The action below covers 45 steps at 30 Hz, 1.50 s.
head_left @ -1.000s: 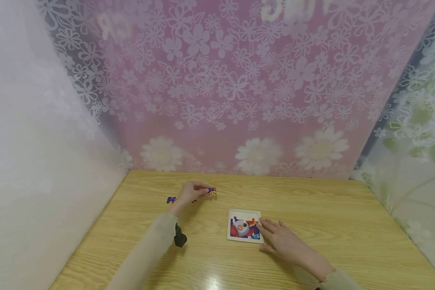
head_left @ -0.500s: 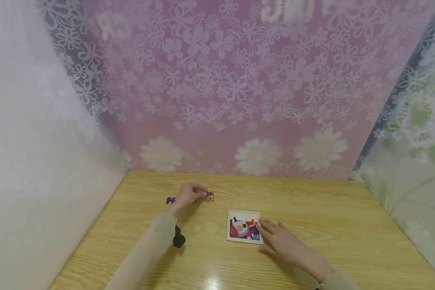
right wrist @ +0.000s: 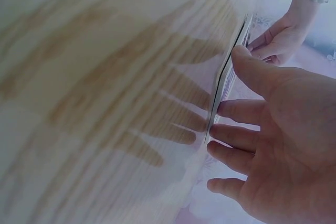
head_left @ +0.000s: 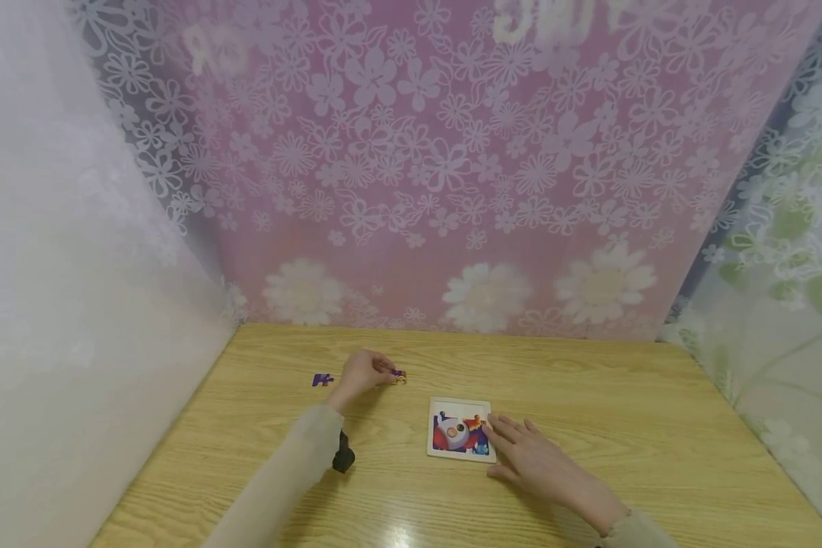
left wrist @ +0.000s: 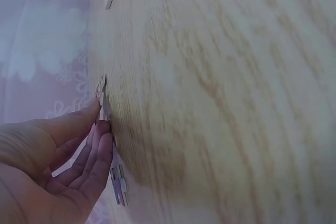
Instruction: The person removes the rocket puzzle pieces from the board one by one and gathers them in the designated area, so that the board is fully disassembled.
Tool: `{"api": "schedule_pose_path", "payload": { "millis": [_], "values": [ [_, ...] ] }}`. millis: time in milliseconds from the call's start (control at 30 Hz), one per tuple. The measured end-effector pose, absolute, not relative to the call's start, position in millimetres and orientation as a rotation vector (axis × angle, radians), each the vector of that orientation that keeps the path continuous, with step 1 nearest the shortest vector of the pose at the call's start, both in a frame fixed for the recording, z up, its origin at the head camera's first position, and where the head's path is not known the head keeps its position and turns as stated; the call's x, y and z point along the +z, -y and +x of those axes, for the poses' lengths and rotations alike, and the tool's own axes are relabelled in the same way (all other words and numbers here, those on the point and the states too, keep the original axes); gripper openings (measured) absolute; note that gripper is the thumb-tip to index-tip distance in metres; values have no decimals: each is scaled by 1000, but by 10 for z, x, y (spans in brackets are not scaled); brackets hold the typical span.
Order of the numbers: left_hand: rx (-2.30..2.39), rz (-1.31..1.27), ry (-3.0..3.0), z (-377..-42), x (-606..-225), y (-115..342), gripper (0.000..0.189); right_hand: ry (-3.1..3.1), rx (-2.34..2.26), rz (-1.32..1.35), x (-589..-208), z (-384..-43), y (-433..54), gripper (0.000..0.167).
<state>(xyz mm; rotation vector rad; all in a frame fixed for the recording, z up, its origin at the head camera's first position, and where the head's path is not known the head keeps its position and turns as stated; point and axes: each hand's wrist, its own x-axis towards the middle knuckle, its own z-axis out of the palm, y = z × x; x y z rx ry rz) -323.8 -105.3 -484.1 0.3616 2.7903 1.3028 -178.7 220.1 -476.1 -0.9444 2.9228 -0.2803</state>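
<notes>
Hands: two, well apart; left hand (head_left: 364,373) at ten o'clock from the puzzle frame (head_left: 452,457), right hand (head_left: 536,461) at four o'clock.
Puzzle frame: one, lying flat on one wooden table (head_left: 589,403).
Pieces outside the frame: two plainly visible in the head view, a held piece (head_left: 400,376) and a loose piece (head_left: 322,379).
Pieces inside the frame: joined too closely and too small to count.
Sleeves (head_left: 274,476): two, beige, one per arm.
Black device (head_left: 343,454): one, at the left wrist.
Large daisies (head_left: 488,295): three, in a row low on the pink flowered cloth (head_left: 411,175), at twelve o'clock beyond the table.
Left hand's grip: pinching the held piece between thumb and fingertips; on the table or just above, cannot tell.
Right hand's touch: fingers extended and spread, fingertips at the three o'clock rim; thumb just beside the corner between four and five.
Held piece: purple with yellow-orange, partly covered by fingers; nearly edge-on in the left wrist view.
Loose piece: mostly purple, knob toward three o'clock; flat, at nine o'clock from the left hand, near.
Frame's look: square, pale rim; white rounded shape inside, surrounded by red, purple, orange and blue.
Frame's twelve o'clock strip: bare and pale, bordered by jutting knobs.
</notes>
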Motion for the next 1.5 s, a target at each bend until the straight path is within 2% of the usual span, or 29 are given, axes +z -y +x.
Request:
{"api": "schedule_pose_path", "payload": {
  "millis": [1167, 1500],
  "values": [
    [1089, 371, -2941, -3205, -4814, 953, 5, -2918, -305, -948, -4744, -1776, -2192, 64],
    [1195, 445, -2986, -3135, -4780, 915, 14, -2877, -419, -910, -4745, -1806, -2206, 66]
  ]
}}
